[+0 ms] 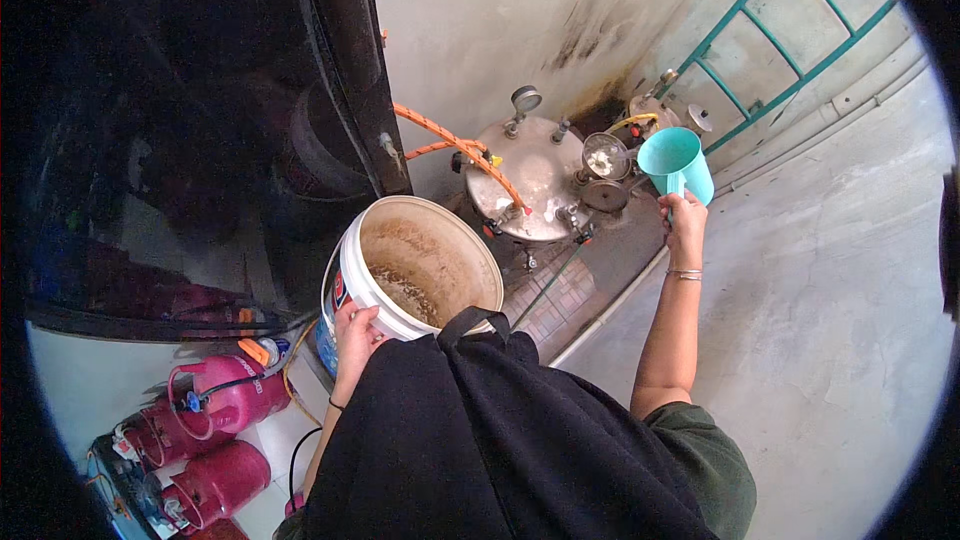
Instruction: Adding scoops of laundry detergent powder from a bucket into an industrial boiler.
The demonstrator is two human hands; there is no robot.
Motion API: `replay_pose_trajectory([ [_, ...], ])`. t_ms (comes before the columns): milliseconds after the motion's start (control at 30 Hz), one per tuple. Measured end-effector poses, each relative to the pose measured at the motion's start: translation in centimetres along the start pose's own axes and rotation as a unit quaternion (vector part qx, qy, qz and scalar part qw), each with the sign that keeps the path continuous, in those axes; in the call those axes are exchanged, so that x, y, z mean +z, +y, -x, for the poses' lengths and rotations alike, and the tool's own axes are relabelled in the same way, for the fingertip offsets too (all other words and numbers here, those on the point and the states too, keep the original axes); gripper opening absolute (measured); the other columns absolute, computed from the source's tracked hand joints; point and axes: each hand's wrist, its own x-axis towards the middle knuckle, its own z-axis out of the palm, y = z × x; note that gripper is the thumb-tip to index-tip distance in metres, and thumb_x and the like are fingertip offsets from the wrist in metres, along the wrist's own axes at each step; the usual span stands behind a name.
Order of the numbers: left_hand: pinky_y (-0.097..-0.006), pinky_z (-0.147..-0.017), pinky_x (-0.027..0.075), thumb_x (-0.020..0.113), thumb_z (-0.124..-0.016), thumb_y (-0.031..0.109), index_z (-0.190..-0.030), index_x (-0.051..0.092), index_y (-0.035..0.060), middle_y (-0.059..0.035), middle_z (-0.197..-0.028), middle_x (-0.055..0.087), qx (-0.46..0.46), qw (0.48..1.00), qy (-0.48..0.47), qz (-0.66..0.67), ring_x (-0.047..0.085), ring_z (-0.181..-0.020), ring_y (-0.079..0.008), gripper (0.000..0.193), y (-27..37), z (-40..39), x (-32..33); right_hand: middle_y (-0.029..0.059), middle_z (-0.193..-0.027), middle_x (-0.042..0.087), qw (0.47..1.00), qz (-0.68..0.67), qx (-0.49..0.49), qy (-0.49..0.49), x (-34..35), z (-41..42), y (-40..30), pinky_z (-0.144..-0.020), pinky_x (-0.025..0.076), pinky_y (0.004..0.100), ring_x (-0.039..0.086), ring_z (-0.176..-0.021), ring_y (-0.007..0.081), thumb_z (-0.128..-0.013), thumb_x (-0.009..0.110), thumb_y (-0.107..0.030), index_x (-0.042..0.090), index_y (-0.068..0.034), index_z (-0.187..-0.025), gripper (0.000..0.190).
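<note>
My right hand (684, 221) is closed around the handle of a turquoise plastic jug (694, 172), raised near the wall. From above, no contents can be made out in the jug. My left hand (355, 337) grips the near left rim of a white plastic bucket (487, 270), which tilts against my front. Brown residue coats its inside, with darker matter at the bottom. Beyond the bucket stands a round metal pressure vessel (536, 165) with a pressure gauge (526, 98) and valves on its lid. A metal funnel (604, 156) holding white pieces sits beside it, left of the jug.
Orange hoses (442, 135) run to the vessel's lid. A smaller metal vessel (654, 112) stands behind the funnel. A dark glossy panel (187, 127) fills the left. Several pink gas cylinders (225, 476) stand at lower left. A green metal ladder (787, 52) is at upper right.
</note>
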Motion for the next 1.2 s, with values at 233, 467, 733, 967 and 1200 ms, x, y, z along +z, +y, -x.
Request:
replay_pose_trajectory([
  [233,-0.037,-0.062,0.051,0.053,-0.075,0.012,-0.107,0.034,0.004,-0.0152,-0.096,0.053,0.0,1.0,-0.01,-0.022,0.059,-0.08,-0.0239,0.038,0.0,0.1,0.6,0.0025,-0.056,0.052,0.999,0.027,-0.016,0.01,-0.2,0.1,-0.5,-0.035,0.029,0.0193,0.045,-0.042,0.0073,-0.061,0.053,-0.001,0.057,0.002,-0.088,0.027],
  [467,-0.0378,-0.064,0.051,0.053,-0.075,0.012,-0.11,0.033,0.0043,-0.0151,-0.098,0.052,-0.008,1.0,0.006,-0.024,0.059,-0.08,-0.0239,0.041,0.1,0.4,1.6,0.0019,-0.057,0.052,0.999,0.036,-0.026,0.014,-0.2,0.8,-1.2,-0.035,0.029,0.0188,0.044,-0.042,0.0064,-0.061,0.053,-0.001,0.057,0.002,-0.094,0.033],
  [733,-0.0394,-0.065,0.051,0.052,-0.076,0.01,-0.109,0.033,0.0022,-0.0165,-0.099,0.051,-0.008,1.0,-0.026,-0.01,0.059,-0.081,-0.0253,0.039,-0.3,-0.1,1.6,0.0019,-0.056,0.053,0.998,0.06,-0.032,0.015,-0.3,0.8,-1.0,-0.035,0.031,0.0196,0.045,-0.041,0.0068,-0.062,0.054,-0.001,0.055,0.003,-0.098,0.036],
  [967,-0.0395,-0.064,0.052,0.053,-0.075,0.01,-0.108,0.033,0.0015,-0.0179,-0.097,0.052,-0.014,0.999,-0.026,-0.015,0.059,-0.08,-0.0264,0.039,-0.6,-0.6,0.9,0.0031,-0.056,0.054,0.996,0.084,-0.033,0.022,0.0,0.0,0.1,-0.039,0.037,0.0231,0.05,-0.043,0.0092,-0.062,0.056,-0.004,0.057,0.003,-0.101,0.04],
  [1200,-0.0394,-0.064,0.052,0.054,-0.075,0.007,-0.108,0.034,-0.0007,-0.0185,-0.095,0.052,-0.018,0.999,-0.039,-0.016,0.059,-0.08,-0.0265,0.039,-0.3,-0.5,1.3,0.0045,-0.056,0.055,0.993,0.105,-0.04,0.023,0.4,0.0,0.0,-0.043,0.039,0.0243,0.05,-0.043,0.0104,-0.06,0.056,-0.005,0.057,0.002,-0.101,0.042],
])
